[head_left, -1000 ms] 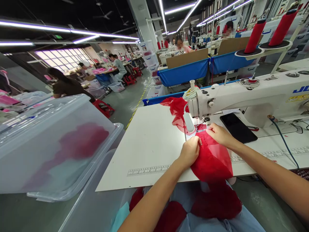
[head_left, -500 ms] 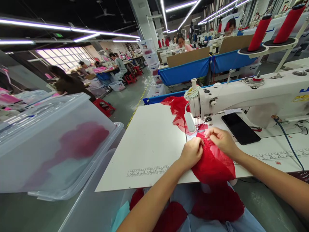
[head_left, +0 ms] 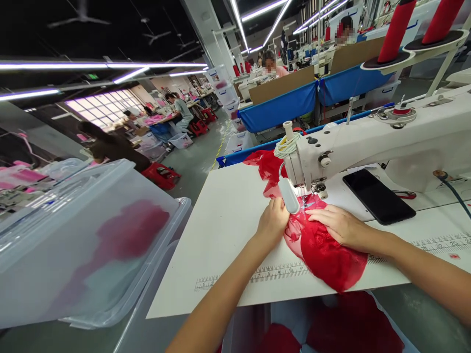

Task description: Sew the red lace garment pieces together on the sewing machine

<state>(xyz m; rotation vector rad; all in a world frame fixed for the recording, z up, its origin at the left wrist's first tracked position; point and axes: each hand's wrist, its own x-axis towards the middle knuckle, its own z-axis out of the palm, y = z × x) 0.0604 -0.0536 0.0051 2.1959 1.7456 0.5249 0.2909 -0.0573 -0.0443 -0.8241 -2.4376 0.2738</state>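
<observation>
Red sheer lace fabric (head_left: 327, 255) lies on the white sewing table, its upper part under the needle area of a white sewing machine (head_left: 346, 142). My left hand (head_left: 273, 221) is closed on the left edge of this fabric, beside the small white lamp (head_left: 289, 195). With fingers stretched out, my right hand (head_left: 336, 225) lies flat on the fabric just right of the needle. More red fabric (head_left: 263, 164) is bunched behind the machine head. Darker red pieces (head_left: 353, 326) rest on my lap below the table edge.
A black phone (head_left: 379, 196) lies right of my right hand, with red-handled scissors (head_left: 405, 194) partly behind it. A printed ruler (head_left: 279, 272) runs along the table front. At left stands a translucent bin (head_left: 110, 245). Red thread cones (head_left: 396, 34) stand at upper right. Several people work beyond.
My left hand has moved left and up to the fabric's edge. My right hand has gone from pinching to lying flat. The fabric is spread wider on the table, and the view has shifted.
</observation>
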